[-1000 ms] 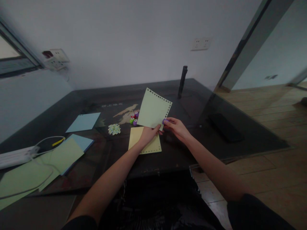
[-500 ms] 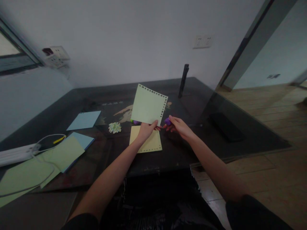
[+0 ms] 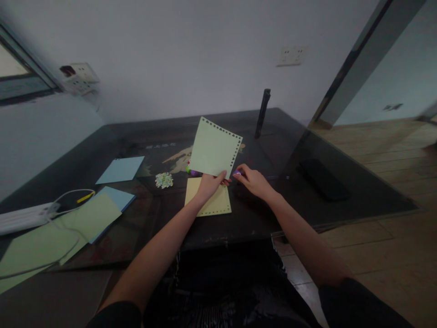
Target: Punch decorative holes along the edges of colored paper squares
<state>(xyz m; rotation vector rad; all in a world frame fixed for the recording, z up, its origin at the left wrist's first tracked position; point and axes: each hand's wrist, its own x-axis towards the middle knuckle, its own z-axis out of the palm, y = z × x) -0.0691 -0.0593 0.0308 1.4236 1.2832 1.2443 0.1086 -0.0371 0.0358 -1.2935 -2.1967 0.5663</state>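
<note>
A pale green sheet of paper (image 3: 216, 148) is tilted up in my left hand (image 3: 210, 186), pinched at its lower edge. Small punched holes line its top and right edges. Just right of that edge, my right hand (image 3: 253, 181) is closed around a small purple craft punch (image 3: 238, 173), mostly covered by the fingers. Under my left hand a yellow sheet (image 3: 218, 207) lies on the table, with holes along its visible edges. Behind the left wrist, partly hidden by the held sheet, are a purple and a green object (image 3: 194, 173). A heap of tiny paper cutouts (image 3: 164, 180) lies to the left.
A blue sheet (image 3: 121, 169) lies on the dark table (image 3: 160, 228) at left. Nearer are green sheets (image 3: 102, 214), a white power strip (image 3: 27, 218) and a cable. A black upright stand (image 3: 262, 114) is at the back, a black flat case (image 3: 322, 179) at right.
My right hand has turned, and its fingers now cover more of the purple punch. The green sheet appears slightly further right as the view shifts a little.
</note>
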